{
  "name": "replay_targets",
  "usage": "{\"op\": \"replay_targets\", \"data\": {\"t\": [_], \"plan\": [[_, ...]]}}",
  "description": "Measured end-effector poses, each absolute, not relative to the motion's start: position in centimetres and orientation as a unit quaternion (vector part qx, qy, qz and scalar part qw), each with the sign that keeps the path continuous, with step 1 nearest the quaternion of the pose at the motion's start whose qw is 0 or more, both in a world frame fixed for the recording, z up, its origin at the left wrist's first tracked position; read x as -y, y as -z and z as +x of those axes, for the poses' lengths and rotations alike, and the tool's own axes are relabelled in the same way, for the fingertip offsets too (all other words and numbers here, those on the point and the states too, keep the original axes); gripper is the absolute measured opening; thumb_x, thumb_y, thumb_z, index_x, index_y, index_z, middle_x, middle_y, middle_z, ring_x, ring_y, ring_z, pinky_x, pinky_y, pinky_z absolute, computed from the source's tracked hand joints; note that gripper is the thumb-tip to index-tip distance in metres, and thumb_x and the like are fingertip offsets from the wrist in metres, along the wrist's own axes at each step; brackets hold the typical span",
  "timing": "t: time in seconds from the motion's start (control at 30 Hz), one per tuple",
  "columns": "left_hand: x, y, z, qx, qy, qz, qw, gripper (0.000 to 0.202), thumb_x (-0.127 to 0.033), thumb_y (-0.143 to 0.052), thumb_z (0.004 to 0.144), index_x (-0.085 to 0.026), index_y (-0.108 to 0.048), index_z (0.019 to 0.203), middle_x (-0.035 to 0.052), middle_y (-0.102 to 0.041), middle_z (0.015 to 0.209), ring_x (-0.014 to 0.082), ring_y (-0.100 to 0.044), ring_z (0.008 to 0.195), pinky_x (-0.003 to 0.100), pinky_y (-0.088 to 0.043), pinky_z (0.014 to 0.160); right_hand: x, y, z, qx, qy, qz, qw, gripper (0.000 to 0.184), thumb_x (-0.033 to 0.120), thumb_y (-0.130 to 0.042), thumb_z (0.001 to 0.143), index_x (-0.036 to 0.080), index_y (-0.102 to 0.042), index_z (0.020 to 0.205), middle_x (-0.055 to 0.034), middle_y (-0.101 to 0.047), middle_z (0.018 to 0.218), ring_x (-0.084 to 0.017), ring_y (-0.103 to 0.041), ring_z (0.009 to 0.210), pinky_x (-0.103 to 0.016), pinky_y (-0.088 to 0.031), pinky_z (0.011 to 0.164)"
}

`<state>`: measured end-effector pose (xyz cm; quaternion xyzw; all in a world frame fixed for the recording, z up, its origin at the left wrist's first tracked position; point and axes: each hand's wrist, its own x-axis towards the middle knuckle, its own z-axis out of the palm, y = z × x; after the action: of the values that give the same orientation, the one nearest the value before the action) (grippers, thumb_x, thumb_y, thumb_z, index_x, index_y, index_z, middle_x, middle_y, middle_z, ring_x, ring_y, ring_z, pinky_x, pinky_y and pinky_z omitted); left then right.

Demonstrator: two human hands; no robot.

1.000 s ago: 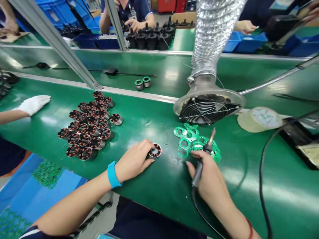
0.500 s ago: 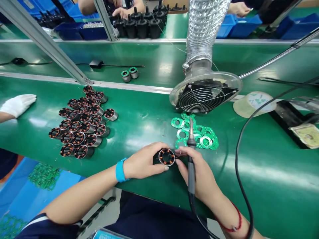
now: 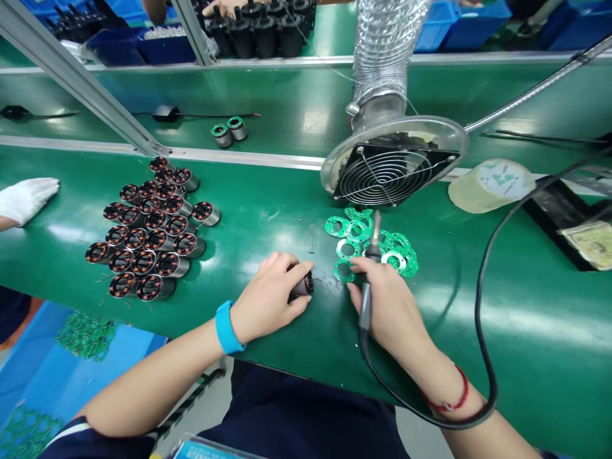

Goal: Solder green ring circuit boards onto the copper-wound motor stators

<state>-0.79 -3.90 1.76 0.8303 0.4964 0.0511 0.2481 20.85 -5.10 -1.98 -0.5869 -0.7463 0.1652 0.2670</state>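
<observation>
My left hand (image 3: 270, 293) is wrapped round a motor stator (image 3: 302, 284), a metal cylinder with copper windings that lies tilted over the green bench. Between the fingers and palm of my right hand (image 3: 385, 299) sits a soldering iron (image 3: 366, 299), its tip pointing away from me. The thumb and forefinger of that hand are at the edge of a green ring-shaped circuit board (image 3: 343, 271), the nearest of a loose pile of such boards (image 3: 400, 245). Whether they pinch it I cannot tell. To the left stands a cluster of several more stators (image 3: 155, 239).
A fume extractor (image 3: 382, 172) hangs over the boards. The iron's cable (image 3: 480, 306) loops at the right, near a tape roll (image 3: 490, 185) and a black sponge holder (image 3: 568, 236). Another person's gloved hand (image 3: 29, 199) rests at far left. Two board-topped stators (image 3: 229, 132) stand behind the rail.
My left hand has shifted left and tipped the stator over. My right hand has moved away from the stator, up to the nearest circuit board, still with the soldering iron.
</observation>
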Motion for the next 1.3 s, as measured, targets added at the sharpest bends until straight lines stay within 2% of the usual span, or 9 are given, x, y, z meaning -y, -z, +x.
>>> {"op": "replay_targets", "data": {"t": [0.1, 0.2, 0.3, 0.43, 0.57, 0.63, 0.8, 1.07, 1.3], "plan": [[3.7, -1.2, -0.9, -0.468, -0.063, 0.844, 0.254, 0.049, -0.021, -0.059, 0.084, -0.018, -0.047, 0.132, 0.0121, -0.057, 0.113, 0.0273, -0.051, 0.098, 0.047, -0.046, 0.089, 5.0, 2.4, 19.9, 0.751, -0.171, -0.592, 0.238, 0.025, 0.022, -0.051, 0.086, 0.020, -0.062, 0.108, -0.0079, -0.068, 0.083, -0.027, -0.064, 0.079, -0.040, -0.050, 0.069], [3.9, -0.8, -0.7, -0.481, -0.123, 0.816, 0.297, 0.046, -0.019, -0.063, 0.081, -0.015, -0.047, 0.124, 0.0110, -0.059, 0.109, 0.0261, -0.054, 0.098, 0.045, -0.047, 0.089, 5.3, 2.3, 18.7, 0.733, -0.176, -0.612, 0.239, 0.029, 0.024, -0.048, 0.089, 0.020, -0.058, 0.115, -0.0077, -0.069, 0.087, -0.023, -0.066, 0.073, -0.036, -0.050, 0.062], [4.5, -0.6, -0.2, -0.512, -0.180, 0.772, 0.330, 0.037, -0.018, -0.065, 0.077, -0.018, -0.049, 0.111, 0.0083, -0.061, 0.104, 0.0247, -0.057, 0.096, 0.042, -0.050, 0.084, 5.8, 1.6, 18.5, 0.665, -0.233, -0.632, 0.324, 0.030, 0.031, -0.046, 0.094, 0.022, -0.052, 0.122, -0.0043, -0.072, 0.089, -0.017, -0.068, 0.065, -0.031, -0.053, 0.058], [4.9, -0.4, 0.8, -0.494, -0.183, 0.786, 0.323, 0.036, -0.019, -0.065, 0.078, -0.018, -0.050, 0.110, 0.0076, -0.062, 0.103, 0.0242, -0.056, 0.093, 0.041, -0.049, 0.084, 6.7, 0.5, 20.3, 0.560, -0.304, -0.643, 0.424, 0.036, 0.041, -0.048, 0.096, 0.025, -0.053, 0.128, -0.0007, -0.073, 0.081, -0.012, -0.063, 0.049, -0.028, -0.053, 0.051], [4.7, 0.0, 1.1, -0.503, -0.179, 0.801, 0.271, 0.033, -0.018, -0.063, 0.080, -0.017, -0.051, 0.110, 0.0084, -0.062, 0.102, 0.0244, -0.053, 0.092, 0.041, -0.047, 0.084, 8.3, 0.6, 22.4, 0.563, -0.260, -0.637, 0.457, 0.030, 0.042, -0.060, 0.089, 0.023, -0.066, 0.112, -0.0036, -0.072, 0.086, -0.012, -0.061, 0.053, -0.026, -0.051, 0.049], [4.7, 0.1, 1.0, -0.513, -0.203, 0.792, 0.261, 0.032, -0.017, -0.063, 0.081, -0.017, -0.050, 0.110, 0.0081, -0.061, 0.102, 0.0234, -0.052, 0.091, 0.039, -0.046, 0.082, 9.0, 1.1, 23.0, 0.551, -0.235, -0.647, 0.472, 0.026, 0.040, -0.066, 0.085, 0.022, -0.069, 0.103, -0.0032, -0.071, 0.081, -0.012, -0.059, 0.053, -0.026, -0.049, 0.048], [4.8, 0.2, 1.0, -0.498, -0.221, 0.795, 0.267, 0.033, -0.018, -0.062, 0.082, -0.018, -0.048, 0.112, 0.0072, -0.061, 0.102, 0.0224, -0.052, 0.091, 0.038, -0.046, 0.081, 9.9, 2.3, 23.5, 0.546, -0.295, -0.622, 0.477, 0.016, 0.036, -0.064, 0.087, 0.023, -0.070, 0.094, 0.0013, -0.064, 0.063, -0.010, -0.054, 0.044, -0.022, -0.044, 0.040], [4.7, 0.4, 1.2, -0.501, -0.208, 0.800, 0.256, 0.034, -0.019, -0.061, 0.083, -0.018, -0.048, 0.114, 0.0084, -0.061, 0.106, 0.0238, -0.053, 0.094, 0.039, -0.045, 0.083, 9.6, 2.7, 23.0, 0.559, -0.334, -0.611, 0.450, 0.013, 0.031, -0.065, 0.087, 0.025, -0.071, 0.097, 0.0040, -0.060, 0.058, -0.010, -0.058, 0.047, -0.021, -0.046, 0.044], [4.6, 0.5, 1.3, -0.495, -0.212, 0.807, 0.243, 0.033, -0.019, -0.061, 0.084, -0.017, -0.049, 0.114, 0.0092, -0.061, 0.106, 0.0241, -0.054, 0.094, 0.040, -0.045, 0.084, 9.9, 3.0, 23.2, 0.545, -0.336, -0.616, 0.458, 0.013, 0.032, -0.065, 0.087, 0.024, -0.071, 0.096, 0.0023, -0.064, 0.063, -0.011, -0.058, 0.049, -0.022, -0.046, 0.044]]}}
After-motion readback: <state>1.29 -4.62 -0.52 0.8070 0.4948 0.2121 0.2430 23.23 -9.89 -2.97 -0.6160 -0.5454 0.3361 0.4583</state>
